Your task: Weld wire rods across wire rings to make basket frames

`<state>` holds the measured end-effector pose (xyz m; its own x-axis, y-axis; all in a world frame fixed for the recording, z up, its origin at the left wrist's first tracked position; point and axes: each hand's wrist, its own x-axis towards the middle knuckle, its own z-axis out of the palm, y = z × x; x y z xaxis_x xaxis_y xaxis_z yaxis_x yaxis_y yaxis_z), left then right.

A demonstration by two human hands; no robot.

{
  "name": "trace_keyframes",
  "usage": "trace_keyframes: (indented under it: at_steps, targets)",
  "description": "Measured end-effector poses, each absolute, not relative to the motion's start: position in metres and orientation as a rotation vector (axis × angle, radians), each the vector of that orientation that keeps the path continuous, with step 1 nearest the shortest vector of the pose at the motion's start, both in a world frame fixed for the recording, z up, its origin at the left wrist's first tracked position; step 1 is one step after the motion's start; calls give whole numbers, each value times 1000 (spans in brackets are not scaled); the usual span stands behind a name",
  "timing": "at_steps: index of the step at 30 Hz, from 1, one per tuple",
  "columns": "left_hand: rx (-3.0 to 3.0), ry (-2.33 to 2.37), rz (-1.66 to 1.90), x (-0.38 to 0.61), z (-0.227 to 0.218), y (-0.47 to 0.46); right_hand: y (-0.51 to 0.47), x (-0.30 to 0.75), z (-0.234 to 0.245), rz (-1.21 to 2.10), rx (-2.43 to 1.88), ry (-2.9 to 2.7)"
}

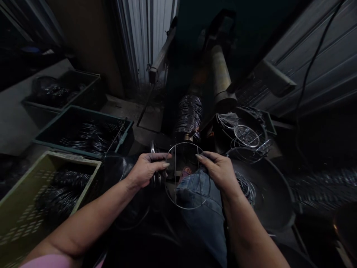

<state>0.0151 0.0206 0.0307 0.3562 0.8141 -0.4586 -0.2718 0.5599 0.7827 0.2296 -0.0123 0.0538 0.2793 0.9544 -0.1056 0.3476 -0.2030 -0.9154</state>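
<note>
While your left hand [146, 170] and right hand [219, 170] clamp opposite sides of the wire ring frame [187, 175] above your knee [203, 212], hold both grips level to avoid bending it.

The wire frame [186, 175] is shiny silver-grey. The jeans [205, 212] under it are faded blue, and the sleeve [47, 261] is pink. The near crate [71, 158] is olive-yellow with rows of small slots — the next crate [75, 148] is dark green. The wall sheet [145, 33] has pale grey vertical ribs.
</note>
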Motion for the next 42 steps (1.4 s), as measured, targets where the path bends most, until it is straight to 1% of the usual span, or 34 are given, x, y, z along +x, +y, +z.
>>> trace_keyframes:
  at_steps: [4,13,19,24,27,31,35,42]
  targets:
    - [712,962,824,20,35,29,2,237,54,761,-1754,-1290]
    - [704,952,872,29,46,45,30,248,62,694,-1796,-1330]
    - [711,949,859,33,47,50,35,248,71,734,-1810,-1323]
    - [724,967,856,35,48,52,38,246,69,819,-1793,-1254]
    - [747,1012,873,37,50,53,31,245,64,910,-1699,-1144]
    - [803,1048,954,40,51,52,11,245,58,1076,-1516,-852]
    - [842,1034,931,40,49,51,-11,242,55,1045,-1440,-704]
    - [888,1045,842,35,52,65,-33,230,55,1124,-1395,-713]
